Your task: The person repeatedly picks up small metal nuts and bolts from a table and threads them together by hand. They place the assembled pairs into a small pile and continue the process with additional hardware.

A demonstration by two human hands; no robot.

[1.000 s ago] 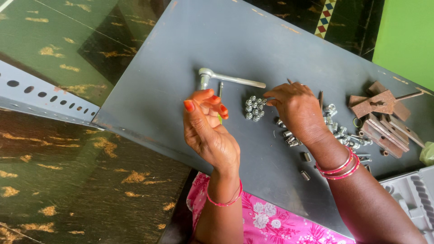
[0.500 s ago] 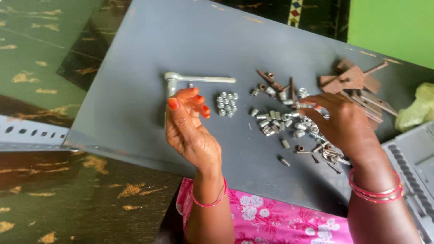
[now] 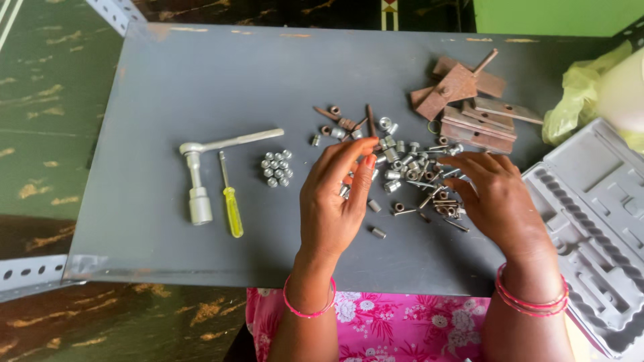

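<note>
On a grey metal sheet [image 3: 201, 87] lies a scattered heap of small nuts, bolts and sockets [image 3: 402, 167]. My left hand [image 3: 335, 201] hovers at the heap's left edge, fingers apart and curled, fingertips close to the pieces. My right hand [image 3: 500, 201] rests palm down on the heap's right side, fingers spread over the bolts; anything under it is hidden. A tidy cluster of nuts [image 3: 276, 167] sits to the left, beside a yellow-handled screwdriver [image 3: 230, 198] and a ratchet wrench with a socket [image 3: 201, 171].
Rusty brown metal brackets [image 3: 469, 100] lie at the sheet's far right. A grey plastic tool case [image 3: 590, 221] stands open at the right, with a yellow-green plastic bag [image 3: 577, 100] behind it. A perforated metal angle bar [image 3: 27, 275] sticks out at lower left.
The view has shifted, so the sheet sits more centred. My left hand has moved right, away from the nut cluster to the heap. The screwdriver now lies in plain sight beside the wrench.
</note>
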